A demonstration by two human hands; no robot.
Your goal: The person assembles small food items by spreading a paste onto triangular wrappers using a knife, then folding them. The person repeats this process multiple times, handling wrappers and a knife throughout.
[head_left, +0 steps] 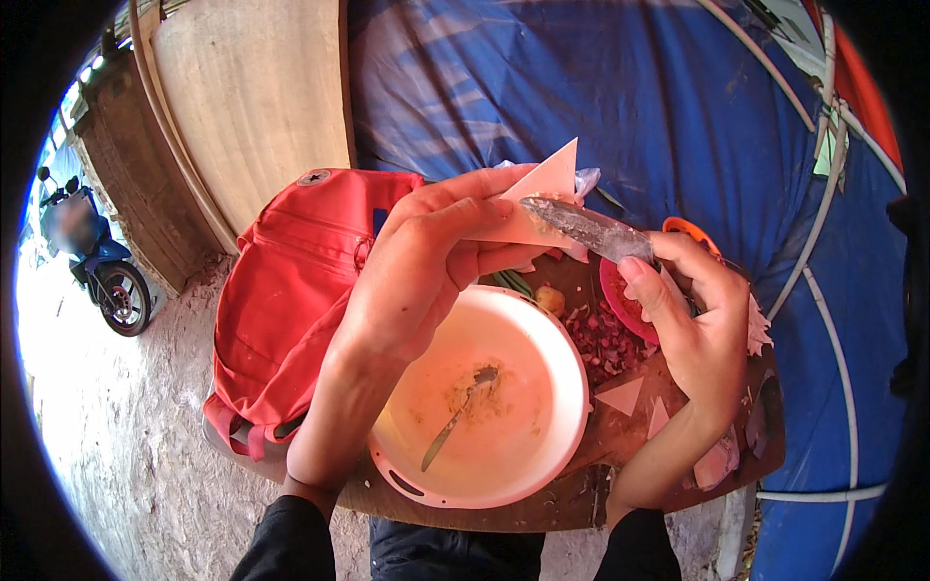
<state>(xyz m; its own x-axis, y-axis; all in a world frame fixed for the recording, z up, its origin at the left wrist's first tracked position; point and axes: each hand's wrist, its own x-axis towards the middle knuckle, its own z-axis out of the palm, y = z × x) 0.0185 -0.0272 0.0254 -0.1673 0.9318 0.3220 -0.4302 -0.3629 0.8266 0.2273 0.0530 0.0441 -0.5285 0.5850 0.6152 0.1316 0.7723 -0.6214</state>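
Raised over the table, my left hand (412, 257) grips a pale, flat triangular piece (559, 176) between thumb and fingers. A little brownish, crumbly paste clings to its surface. My right hand (702, 334) is closed around the handle of a knife (596, 232), whose smeared blade lies against the piece. Below my hands stands a large pale basin (528, 334) with scraps of paste on its bottom. A metal spoon (449, 426) leans inside it. More pale triangles (621, 397) lie on the table beside the basin, partly hidden by my right arm.
Chopped reddish-purple pieces (593, 349) lie beside a pink bowl (620, 300) on the wooden table (596, 460). An orange-rimmed container (693, 230) is behind my right hand. A red backpack (300, 276) rests at left. A blue tarp (630, 97) hangs behind; a motorbike (102, 257) stands far left.
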